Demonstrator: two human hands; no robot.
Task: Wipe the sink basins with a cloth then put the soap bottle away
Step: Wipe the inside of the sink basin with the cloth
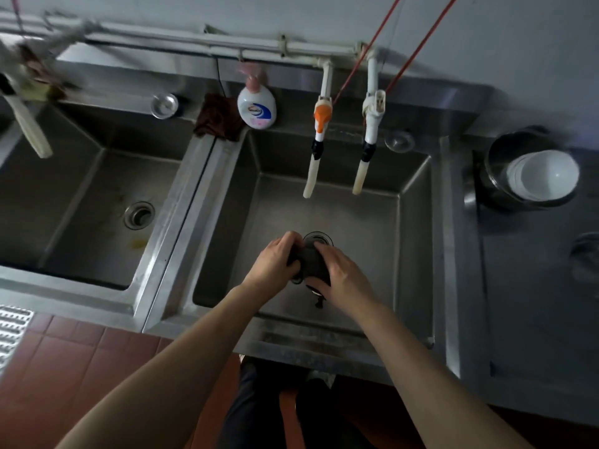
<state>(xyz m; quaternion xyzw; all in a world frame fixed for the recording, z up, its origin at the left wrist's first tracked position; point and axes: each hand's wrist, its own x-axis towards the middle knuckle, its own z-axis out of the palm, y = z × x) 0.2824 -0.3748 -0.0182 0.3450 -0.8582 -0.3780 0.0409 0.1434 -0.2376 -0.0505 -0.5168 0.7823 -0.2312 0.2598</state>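
Steel bench [534, 286] w/ two sink basins. Right basin [372, 222] holds both hands: left hand [275, 259] & right hand [343, 280] together, clamped on dark cloth [311, 262] just before drain. Left basin [81, 205] beyond left hand. Soap bottle [256, 106] upright on back ledge, far past hands. Pot [525, 170] w/ white bowls [544, 175] to the right.

You see two sink basins [81, 202] [327, 222], two taps [319, 137] [369, 137] over the right one, one soap bottle [256, 106] behind them, and two cloths [217, 119] [311, 262].
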